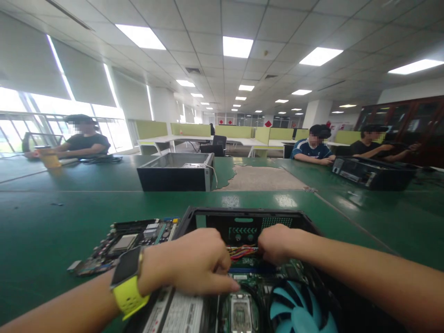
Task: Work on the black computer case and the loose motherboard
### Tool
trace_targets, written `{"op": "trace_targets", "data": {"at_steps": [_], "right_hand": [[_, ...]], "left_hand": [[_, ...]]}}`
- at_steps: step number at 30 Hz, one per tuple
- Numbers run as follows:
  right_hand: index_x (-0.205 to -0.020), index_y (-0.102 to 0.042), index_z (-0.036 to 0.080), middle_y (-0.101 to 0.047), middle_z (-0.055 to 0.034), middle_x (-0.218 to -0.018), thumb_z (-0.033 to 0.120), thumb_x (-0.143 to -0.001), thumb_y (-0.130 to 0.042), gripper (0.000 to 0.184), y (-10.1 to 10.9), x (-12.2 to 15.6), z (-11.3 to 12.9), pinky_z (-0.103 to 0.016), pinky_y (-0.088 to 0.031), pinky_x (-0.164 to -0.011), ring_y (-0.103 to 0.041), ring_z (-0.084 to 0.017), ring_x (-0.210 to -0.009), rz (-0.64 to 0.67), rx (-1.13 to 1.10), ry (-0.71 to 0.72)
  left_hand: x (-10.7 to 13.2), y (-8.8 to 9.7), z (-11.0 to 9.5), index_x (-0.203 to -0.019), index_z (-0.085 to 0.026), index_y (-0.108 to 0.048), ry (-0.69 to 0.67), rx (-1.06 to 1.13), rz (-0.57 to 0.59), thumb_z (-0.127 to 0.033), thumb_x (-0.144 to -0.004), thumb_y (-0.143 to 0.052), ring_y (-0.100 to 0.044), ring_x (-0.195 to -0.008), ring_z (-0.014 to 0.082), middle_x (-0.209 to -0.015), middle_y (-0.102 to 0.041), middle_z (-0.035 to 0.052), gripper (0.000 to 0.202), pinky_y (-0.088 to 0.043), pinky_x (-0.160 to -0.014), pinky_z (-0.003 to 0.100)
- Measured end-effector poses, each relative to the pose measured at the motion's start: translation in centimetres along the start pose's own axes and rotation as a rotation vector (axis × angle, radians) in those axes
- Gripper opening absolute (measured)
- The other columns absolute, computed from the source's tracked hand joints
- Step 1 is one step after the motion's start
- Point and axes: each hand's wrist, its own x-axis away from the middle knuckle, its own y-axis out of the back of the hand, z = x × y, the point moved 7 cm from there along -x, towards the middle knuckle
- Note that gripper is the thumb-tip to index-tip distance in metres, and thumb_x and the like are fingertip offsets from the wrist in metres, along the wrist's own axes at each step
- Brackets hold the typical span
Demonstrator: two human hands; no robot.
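An open black computer case (208,215) lies on the green table in front of me, with a motherboard and a blue fan (301,311) inside. My left hand (194,266), with a yellow-strapped watch on the wrist, is curled over the inside of the case, fingers pressed down near the board. My right hand (275,243) is closed in a fist around a bundle of red and yellow wires (241,252) that runs between both hands.
A loose motherboard (128,245) lies left of the case. A second open case (176,172) stands further back, a third (371,172) at the right. Three other people sit at the far table edges. A yellow cup (49,158) stands far left.
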Motion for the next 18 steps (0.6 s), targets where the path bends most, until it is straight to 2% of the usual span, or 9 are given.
{"op": "trace_targets", "data": {"at_steps": [2,4,7,9,11,13,18], "right_hand": [[-0.100,-0.071,0.015,-0.071,-0.0156,-0.098,0.031,-0.068,-0.063,0.036,-0.5,-1.1,0.6,-0.039,-0.053,-0.069,-0.067,-0.034,-0.090,0.045,0.029,-0.002],[-0.102,-0.070,0.016,-0.071,-0.0147,-0.100,0.033,-0.062,-0.069,0.044,-1.1,-1.9,0.7,-0.040,-0.054,-0.071,-0.067,-0.034,-0.091,0.081,0.051,0.010],[-0.105,-0.069,0.016,-0.070,-0.0150,-0.103,0.037,-0.058,-0.074,0.052,-1.8,-2.5,0.6,-0.040,-0.053,-0.075,-0.066,-0.033,-0.094,0.088,0.080,0.023],[-0.104,-0.069,0.016,-0.069,-0.0152,-0.103,0.037,-0.055,-0.076,0.054,-2.0,-2.8,0.6,-0.039,-0.053,-0.075,-0.066,-0.033,-0.094,0.072,0.074,0.042],[-0.105,-0.069,0.018,-0.070,-0.0141,-0.104,0.037,-0.054,-0.078,0.056,-2.1,-3.1,0.8,-0.038,-0.054,-0.074,-0.066,-0.032,-0.093,0.055,0.060,0.066],[-0.107,-0.068,0.018,-0.069,-0.0142,-0.106,0.036,-0.052,-0.079,0.058,-1.9,-3.4,1.1,-0.037,-0.054,-0.075,-0.066,-0.032,-0.094,0.021,0.049,0.081],[-0.109,-0.067,0.014,-0.069,-0.0163,-0.107,0.031,-0.051,-0.079,0.061,-1.8,-4.1,1.6,-0.039,-0.054,-0.074,-0.066,-0.034,-0.094,0.001,0.056,0.099]], "left_hand": [[-2.8,-0.3,-0.5,-0.071,-0.025,-0.071,0.007,-0.081,0.068,-0.051,-0.080,-0.054,-0.059,-0.058,0.0147,-0.061,-0.067,-0.0001,0.032,-0.040,-0.053,0.025],[-6.1,-1.6,-0.7,-0.084,-0.021,-0.073,0.038,-0.162,0.174,-0.047,-0.075,-0.060,-0.063,-0.066,0.0206,-0.077,-0.072,0.0068,0.030,-0.043,-0.054,0.028],[-10.3,-5.4,-0.5,-0.090,-0.016,-0.073,0.112,-0.227,0.382,-0.041,-0.062,-0.073,-0.066,-0.078,0.0264,-0.093,-0.072,0.0136,0.038,-0.049,-0.063,0.032],[-11.9,-8.1,-0.6,-0.082,-0.017,-0.074,0.122,-0.208,0.487,-0.034,-0.051,-0.080,-0.066,-0.078,0.0253,-0.090,-0.073,0.0106,0.036,-0.051,-0.066,0.031],[-12.6,-10.4,-0.7,-0.071,-0.019,-0.074,0.110,-0.179,0.556,-0.029,-0.046,-0.082,-0.066,-0.074,0.0225,-0.080,-0.074,0.0063,0.028,-0.051,-0.064,0.027],[-12.7,-11.8,-0.4,-0.066,-0.019,-0.073,0.104,-0.160,0.598,-0.029,-0.047,-0.082,-0.065,-0.071,0.0211,-0.076,-0.074,0.0047,0.024,-0.051,-0.062,0.027],[-12.4,-12.9,0.8,-0.069,-0.021,-0.074,0.136,-0.154,0.624,-0.033,-0.048,-0.082,-0.065,-0.073,0.0247,-0.074,-0.073,0.0059,0.026,-0.053,-0.066,0.033]]}}
